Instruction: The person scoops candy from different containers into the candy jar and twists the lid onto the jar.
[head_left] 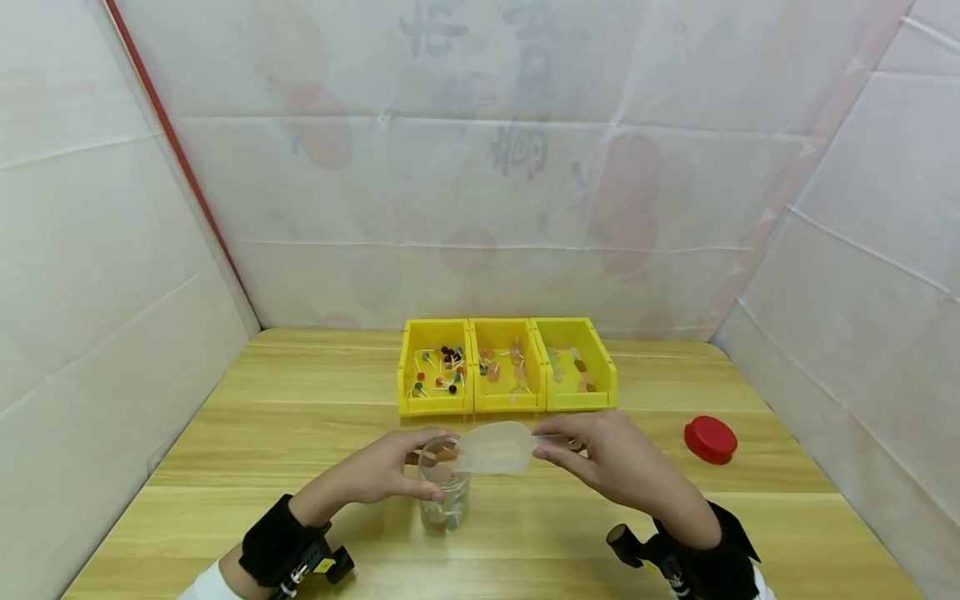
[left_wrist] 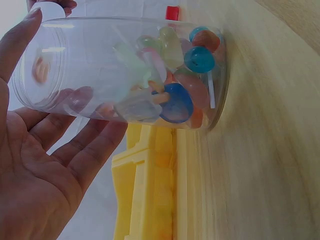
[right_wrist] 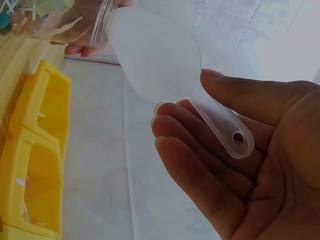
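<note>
Clear jar (head_left: 444, 487) in left hand (head_left: 382, 471), scoop (head_left: 491, 448) in right hand (head_left: 611, 458)

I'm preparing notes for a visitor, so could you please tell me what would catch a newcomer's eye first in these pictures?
At the table's near middle, the left hand holds a clear jar with colourful lollipops in its bottom, while the right hand pinches the handle of a translucent scoop tipped at the jar's mouth. Behind stand three yellow bins in a row, and a red lid lies to the right.
</note>
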